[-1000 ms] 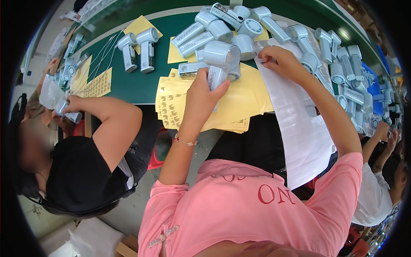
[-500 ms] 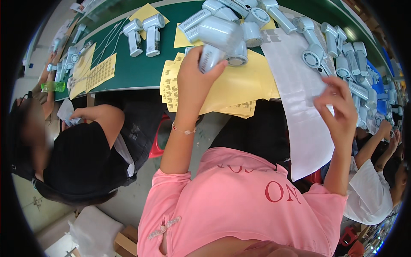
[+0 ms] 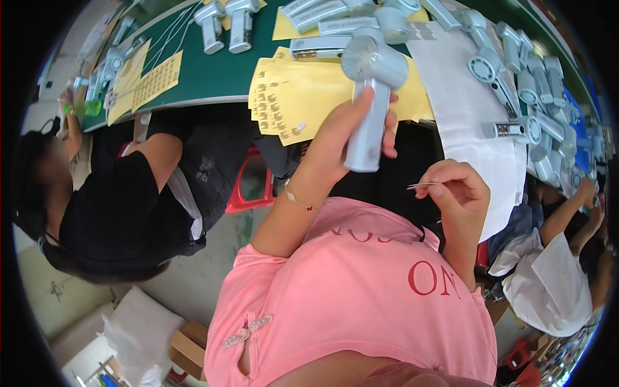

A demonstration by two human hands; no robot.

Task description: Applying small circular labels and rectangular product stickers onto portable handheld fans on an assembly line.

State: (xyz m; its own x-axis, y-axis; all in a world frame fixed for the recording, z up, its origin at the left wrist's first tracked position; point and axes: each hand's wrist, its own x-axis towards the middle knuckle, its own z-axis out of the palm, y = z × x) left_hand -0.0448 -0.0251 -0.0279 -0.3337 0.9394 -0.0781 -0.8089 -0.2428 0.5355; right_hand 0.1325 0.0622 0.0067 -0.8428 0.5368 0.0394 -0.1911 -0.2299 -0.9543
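My left hand [image 3: 348,132] is closed around the handle of a light blue handheld fan [image 3: 369,126], its round head up and its handle end toward me. The fan is held in front of the table's near edge. My right hand [image 3: 454,193], to the right of the fan and lower, pinches a small thin pale strip [image 3: 422,185] between thumb and fingers; its exact kind is too small to tell. Beyond the fan, overlapping yellow sticker sheets [image 3: 293,97] lie on the green table [image 3: 213,77], with a small pale piece on one near their front edge.
More fans [image 3: 322,16] lie at the back, and several others crowd the right side. A white sheet [image 3: 445,77] hangs over the table edge. A person in black [image 3: 109,206] sits at left; another in white [image 3: 551,284] works at right. A red stool [image 3: 248,187] stands below.
My left hand has brought the fan toward me and to the right, turning it head up. My right hand has come down and inward and now pinches the thin strip.
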